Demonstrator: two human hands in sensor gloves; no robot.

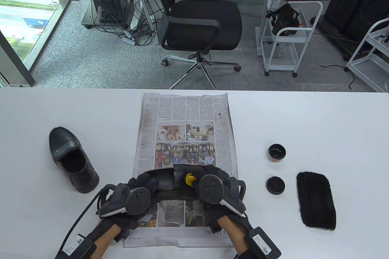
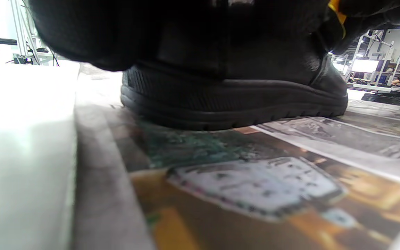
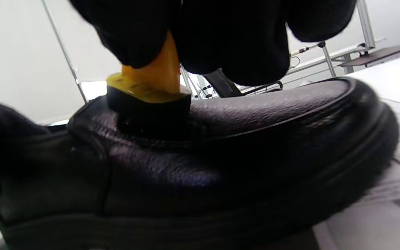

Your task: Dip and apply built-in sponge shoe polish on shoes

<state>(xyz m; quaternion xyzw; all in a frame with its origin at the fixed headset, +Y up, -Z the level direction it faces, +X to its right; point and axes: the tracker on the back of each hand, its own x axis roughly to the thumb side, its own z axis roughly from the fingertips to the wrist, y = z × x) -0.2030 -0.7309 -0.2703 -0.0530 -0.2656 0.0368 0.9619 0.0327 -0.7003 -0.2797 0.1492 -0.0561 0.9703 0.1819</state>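
application step: right hand (image 1: 222,192) grips sponge applicator (image 3: 149,100) pressed on shoe (image 3: 221,166) bottom centre, left hand (image 1: 133,199) holds heel; next likely spread polish toeward.

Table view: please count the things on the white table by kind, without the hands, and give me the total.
Black shoes: 2, one on the newspaper, one standing apart at the left
Newspaper: 1
Yellow-handled sponge applicator: 1
Open polish jar: 1
Jar lid: 1
Black cloth: 1
Total: 7
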